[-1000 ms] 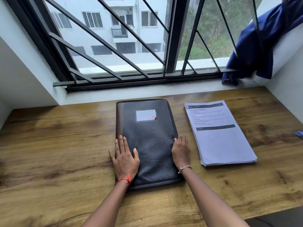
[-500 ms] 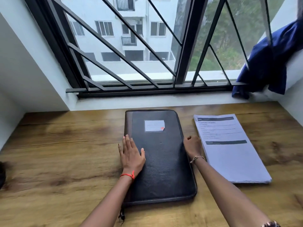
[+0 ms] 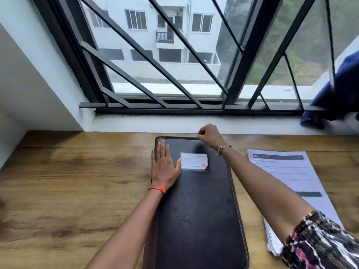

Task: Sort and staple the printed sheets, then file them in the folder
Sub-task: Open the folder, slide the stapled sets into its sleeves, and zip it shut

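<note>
The right hand (image 3: 208, 135) has moved to 12 o'clock of the folder (image 3: 198, 210), fingers curled, grip unclear; left hand (image 3: 164, 168) presses flat.

One folder (image 3: 196, 210) and one stack of printed sheets (image 3: 287, 171), the latter by the right edge, are counted on the table (image 3: 77, 191). One blue cloth (image 3: 338, 98) is counted past its far right corner. Two hands are counted: left hand (image 3: 164, 167), right hand (image 3: 209, 135).

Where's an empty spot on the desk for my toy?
Left of the folder, the desk is bare out to the wall. The strip between folder and sheets is narrow, crossed by the right arm. The left hand rests on the folder.
</note>
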Demonstrator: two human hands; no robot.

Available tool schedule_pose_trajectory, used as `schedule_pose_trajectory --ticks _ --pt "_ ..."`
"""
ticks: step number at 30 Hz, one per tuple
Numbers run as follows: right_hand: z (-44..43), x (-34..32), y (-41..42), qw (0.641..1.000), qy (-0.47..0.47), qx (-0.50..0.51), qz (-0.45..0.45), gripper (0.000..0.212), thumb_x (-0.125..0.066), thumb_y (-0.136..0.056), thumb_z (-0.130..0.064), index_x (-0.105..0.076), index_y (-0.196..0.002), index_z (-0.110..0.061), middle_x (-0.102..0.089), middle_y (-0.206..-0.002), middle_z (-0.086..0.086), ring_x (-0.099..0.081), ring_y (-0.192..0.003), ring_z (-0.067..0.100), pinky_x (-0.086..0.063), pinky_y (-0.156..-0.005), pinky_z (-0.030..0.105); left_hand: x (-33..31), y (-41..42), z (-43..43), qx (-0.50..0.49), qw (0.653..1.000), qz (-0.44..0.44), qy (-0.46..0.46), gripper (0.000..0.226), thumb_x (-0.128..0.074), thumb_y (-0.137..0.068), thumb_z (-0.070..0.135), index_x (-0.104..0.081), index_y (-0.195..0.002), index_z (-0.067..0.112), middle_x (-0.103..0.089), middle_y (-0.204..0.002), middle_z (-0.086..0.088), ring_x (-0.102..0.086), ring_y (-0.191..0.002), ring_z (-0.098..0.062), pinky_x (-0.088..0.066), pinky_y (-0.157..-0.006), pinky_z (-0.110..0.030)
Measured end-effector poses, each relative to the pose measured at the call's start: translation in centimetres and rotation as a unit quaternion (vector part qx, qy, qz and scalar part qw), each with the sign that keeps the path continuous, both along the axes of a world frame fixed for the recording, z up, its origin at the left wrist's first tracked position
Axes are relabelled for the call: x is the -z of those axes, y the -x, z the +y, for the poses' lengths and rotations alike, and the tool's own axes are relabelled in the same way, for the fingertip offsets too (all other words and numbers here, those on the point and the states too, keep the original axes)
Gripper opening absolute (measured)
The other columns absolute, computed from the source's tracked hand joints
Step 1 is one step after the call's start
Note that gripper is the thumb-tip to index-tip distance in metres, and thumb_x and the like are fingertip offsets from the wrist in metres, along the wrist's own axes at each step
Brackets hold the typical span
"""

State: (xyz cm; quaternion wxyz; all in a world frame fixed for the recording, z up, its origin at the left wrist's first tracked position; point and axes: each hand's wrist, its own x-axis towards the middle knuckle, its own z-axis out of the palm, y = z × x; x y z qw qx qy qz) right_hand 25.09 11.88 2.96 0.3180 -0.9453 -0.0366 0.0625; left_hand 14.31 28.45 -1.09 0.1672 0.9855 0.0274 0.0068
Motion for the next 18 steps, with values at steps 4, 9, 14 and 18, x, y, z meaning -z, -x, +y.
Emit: schedule_pose_trajectory --ticks 4,9,14,18 --pt "4.3 0.1 -3.9 0.993 0.005 -0.112 0.031 0.014 -0.061 -0.081 -0.001 -0.071 -0.087 0.007 -0.071 -0.086 0.019 -0.056 -0.070 0.012 -0.036 -0.049 0.009 0.4 -1.3 0.1 -0.026 0.999 -0.014 0.028 0.086 -0.011 -0.079 0.059 -0.011 -0.148 0.007 -0.001 -0.158 -0.007 0.005 -0.146 -0.018 0.008 -0.115 -0.033" --pt "8.9 0.8 -7.2 0.959 0.048 -0.254 0.120 0.013 -0.061 -0.084 -0.003 -0.070 -0.089 0.006 -0.063 -0.070 0.009 -0.051 -0.050 0.008 -0.042 -0.049 0.015 1.2 -2.2 -0.5 -0.067 0.996 -0.008 0.052 0.096 0.002 -0.068 0.060 -0.003 -0.149 0.008 0.006 -0.158 -0.007 0.009 -0.145 -0.018 0.010 -0.114 -0.033" --pt "12.0 1.4 -8.7 0.916 0.120 -0.356 0.143 0.017 -0.064 -0.084 -0.007 -0.072 -0.098 -0.002 -0.062 -0.077 0.001 -0.052 -0.062 0.010 -0.039 -0.054 0.016 2.3 -2.4 -1.2 -0.077 0.997 0.004 0.001 0.086 -0.013 -0.081 0.055 -0.016 -0.145 -0.003 -0.019 -0.154 -0.016 -0.017 -0.144 -0.024 -0.009 -0.116 -0.038" --pt "12.6 1.9 -10.0 0.909 0.092 -0.353 0.202 0.020 -0.063 -0.082 0.000 -0.071 -0.101 0.000 -0.062 -0.061 -0.004 -0.053 -0.052 0.005 -0.043 -0.047 0.013 3.3 -2.4 -1.3 -0.074 0.996 -0.011 -0.037 0.078 -0.028 -0.085 0.051 -0.034 -0.138 -0.007 -0.039 -0.144 -0.020 -0.037 -0.135 -0.027 -0.025 -0.111 -0.045"
